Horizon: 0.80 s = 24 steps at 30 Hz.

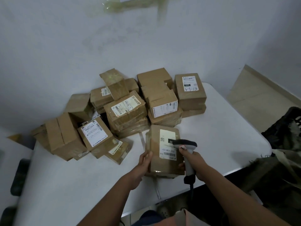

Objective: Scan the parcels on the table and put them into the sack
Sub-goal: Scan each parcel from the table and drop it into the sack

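With the left hand (143, 162) gripping the parcel (164, 152) at the near table (228, 136) edge and the right hand (193, 162) curled round the scanner (185, 144), glare from the tape may cause a misread

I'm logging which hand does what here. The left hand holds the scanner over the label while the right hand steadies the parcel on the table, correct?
Not quite: the hands are swapped. In the head view the right hand holds the scanner over the label, and the left hand steadies the parcel on the table. The rest stands.
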Tool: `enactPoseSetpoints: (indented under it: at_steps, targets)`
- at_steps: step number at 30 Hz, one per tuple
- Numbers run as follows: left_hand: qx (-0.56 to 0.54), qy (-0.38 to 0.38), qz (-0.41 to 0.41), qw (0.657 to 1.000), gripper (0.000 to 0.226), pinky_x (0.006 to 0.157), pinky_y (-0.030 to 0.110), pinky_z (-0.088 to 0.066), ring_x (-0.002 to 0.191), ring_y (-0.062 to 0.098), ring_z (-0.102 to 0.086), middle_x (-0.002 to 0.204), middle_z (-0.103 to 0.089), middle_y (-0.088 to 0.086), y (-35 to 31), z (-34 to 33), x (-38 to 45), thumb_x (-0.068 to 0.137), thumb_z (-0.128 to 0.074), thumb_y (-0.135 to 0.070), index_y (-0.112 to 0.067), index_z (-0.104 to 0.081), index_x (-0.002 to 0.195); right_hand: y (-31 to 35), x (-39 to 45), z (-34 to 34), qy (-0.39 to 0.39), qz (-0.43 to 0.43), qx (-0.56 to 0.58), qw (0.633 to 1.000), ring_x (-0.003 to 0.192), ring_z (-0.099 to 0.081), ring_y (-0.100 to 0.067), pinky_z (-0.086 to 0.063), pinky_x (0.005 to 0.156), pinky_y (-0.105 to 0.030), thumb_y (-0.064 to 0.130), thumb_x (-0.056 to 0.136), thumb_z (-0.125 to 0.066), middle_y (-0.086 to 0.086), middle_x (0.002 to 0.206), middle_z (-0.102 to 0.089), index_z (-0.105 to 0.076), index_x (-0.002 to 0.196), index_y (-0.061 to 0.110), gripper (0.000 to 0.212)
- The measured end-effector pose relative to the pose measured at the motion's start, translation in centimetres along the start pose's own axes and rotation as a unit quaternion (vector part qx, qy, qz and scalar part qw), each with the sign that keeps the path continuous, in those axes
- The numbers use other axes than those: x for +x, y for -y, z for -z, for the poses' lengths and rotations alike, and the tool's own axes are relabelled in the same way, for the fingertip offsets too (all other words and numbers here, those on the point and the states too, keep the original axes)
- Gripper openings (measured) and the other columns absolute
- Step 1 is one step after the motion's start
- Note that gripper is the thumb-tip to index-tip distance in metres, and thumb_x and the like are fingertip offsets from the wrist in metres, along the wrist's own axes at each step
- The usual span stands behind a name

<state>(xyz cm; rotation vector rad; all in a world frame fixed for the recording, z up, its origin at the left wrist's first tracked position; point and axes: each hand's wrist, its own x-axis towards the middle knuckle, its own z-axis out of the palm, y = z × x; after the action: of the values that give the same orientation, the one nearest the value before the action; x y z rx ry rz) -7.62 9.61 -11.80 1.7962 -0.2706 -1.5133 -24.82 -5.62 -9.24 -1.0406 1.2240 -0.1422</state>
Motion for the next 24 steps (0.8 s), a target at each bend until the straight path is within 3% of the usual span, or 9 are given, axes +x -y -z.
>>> enactPoseSetpoints:
  at_steps: [4,8,12,16,19,24]
  targets:
    - [0.005,0.029,-0.023,0.999,0.097,0.095,0.049,-0.053,0.127,0.027,-0.050,0.152,-0.036,0.001,-1.3,-1.3,-0.2,0.071,-0.069,-0.072,-0.057,-0.009,0.145,-0.6,-0.2,2.1,-0.018,-0.018,0.004,1.000,0.061,-0.066,-0.027,-0.054,0.052,-0.031,0.041,0.093,-0.063,-0.021,0.073,-0.068,-0.060,0.099,0.001,0.040]
    - [0.000,0.020,-0.045,0.999,0.099,0.089,0.049,-0.057,0.114,0.027,-0.061,0.137,-0.050,0.004,-2.3,-2.1,0.4,0.071,-0.081,-0.054,-0.046,-0.019,0.148,-0.8,-1.0,4.0,-0.020,-0.017,-0.001,1.000,0.066,-0.066,-0.026,-0.056,0.060,-0.033,0.040,0.093,-0.064,-0.020,0.087,-0.069,-0.060,0.097,0.004,0.036]
    - [-0.026,0.012,-0.061,0.998,0.092,0.088,0.049,-0.058,0.110,0.030,-0.065,0.131,-0.055,0.007,-2.4,-3.5,0.4,0.070,-0.083,-0.050,-0.042,-0.028,0.143,-0.6,-2.3,6.5,-0.038,-0.004,0.003,0.999,0.069,-0.066,-0.026,-0.056,0.062,-0.032,0.040,0.093,-0.064,-0.019,0.099,-0.070,-0.060,0.104,0.004,0.038]
    - [-0.083,0.013,-0.077,0.993,0.073,0.087,0.045,-0.059,0.111,0.026,-0.064,0.130,-0.057,0.005,-2.4,-6.1,0.4,0.085,-0.074,-0.038,-0.042,-0.029,0.143,0.6,-4.0,9.9,-0.048,-0.002,0.056,0.997,0.058,-0.062,-0.021,-0.051,0.055,-0.030,0.040,0.093,-0.065,-0.017,0.082,-0.072,-0.061,0.097,0.002,0.039]
    - [-0.099,0.013,-0.089,0.991,0.074,0.088,0.045,-0.058,0.114,0.026,-0.063,0.131,-0.059,0.006,-2.6,-8.2,0.9,0.085,-0.074,-0.038,-0.043,-0.031,0.144,1.6,-5.3,12.0,-0.041,-0.005,0.082,0.996,0.049,-0.058,-0.017,-0.048,0.048,-0.026,0.037,0.090,-0.068,-0.011,0.065,-0.064,-0.062,0.095,0.001,0.038]
    - [-0.099,0.011,-0.103,0.990,0.077,0.088,0.043,-0.058,0.116,0.028,-0.061,0.138,-0.052,0.008,-3.2,-10.5,1.7,0.085,-0.073,-0.039,-0.044,-0.028,0.146,3.3,-7.8,14.1,-0.020,0.013,0.055,0.998,0.045,-0.055,-0.016,-0.047,0.045,-0.023,0.033,0.091,-0.068,-0.009,0.059,-0.060,-0.061,0.091,0.000,0.034]
